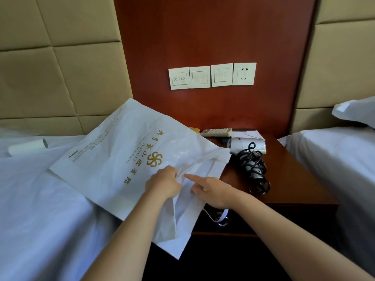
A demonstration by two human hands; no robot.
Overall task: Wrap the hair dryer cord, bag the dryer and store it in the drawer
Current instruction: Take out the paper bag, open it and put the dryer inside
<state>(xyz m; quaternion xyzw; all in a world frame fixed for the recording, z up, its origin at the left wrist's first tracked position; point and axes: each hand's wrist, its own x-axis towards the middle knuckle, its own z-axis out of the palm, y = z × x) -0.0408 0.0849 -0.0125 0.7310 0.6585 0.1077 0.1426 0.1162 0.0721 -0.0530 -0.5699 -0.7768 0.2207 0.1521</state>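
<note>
A white bag [121, 155] with gold hotel lettering lies half on the left bed, half over the nightstand [288, 179]. My left hand [163, 183] pinches the bag's edge near its mouth. My right hand [211, 191] rests on the bag beside it, index finger stretched toward the left hand. The white hair dryer [243, 146] lies on the nightstand to the right of the bag, its black cord [255, 169] wound round the handle in a loose bundle. Below the tabletop, the drawer front [263, 220] shows a metal pull partly hidden by the bag.
A remote control [216, 132] and some papers [251, 135] lie at the back of the nightstand. Wall switches and a socket [244, 74] sit above it. White beds flank both sides; a white roll [27, 147] lies on the left bed and a pillow [357, 112] on the right.
</note>
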